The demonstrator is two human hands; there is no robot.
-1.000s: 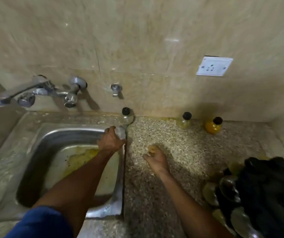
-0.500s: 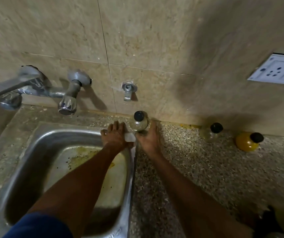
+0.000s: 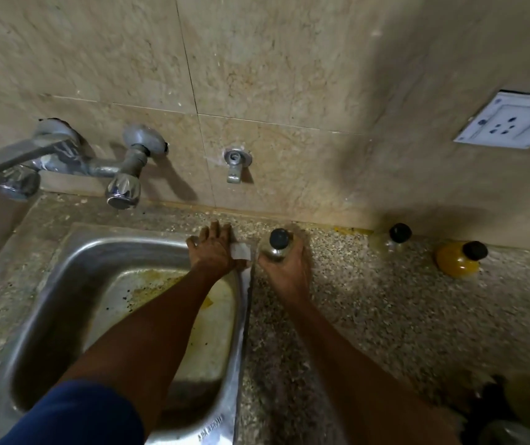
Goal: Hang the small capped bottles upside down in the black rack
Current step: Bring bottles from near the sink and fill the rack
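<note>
R hand (image 3: 284,268) wrapped round small clear round-bellied bottle w/ black cap (image 3: 276,248), upright on speckled stone counter (image 3: 369,316), at 12 o'clock from the wrist, just beside the steel sink (image 3: 64,284) rim. L hand (image 3: 214,248) lies flat, fingers straight, on sink's far R corner, a pale whitish scrap (image 3: 240,251) by its thumb side; grips nothing I can make out. Two more black-capped bottles at 2–3 o'clock near the wall: pale clear one (image 3: 390,242), amber-yellow one (image 3: 458,258), both untouched. Black rack (image 3: 494,409) only partly in frame at 5 o'clock, dark and blurred — slots not readable. Judgement: step = lift this bottle. Do it well: hold belly, not cap; check cap is tight before inverting; turn over once clear of counter, carry low toward 5 o'clock. Glass prob. wet/slick, so firm grip.
</note>
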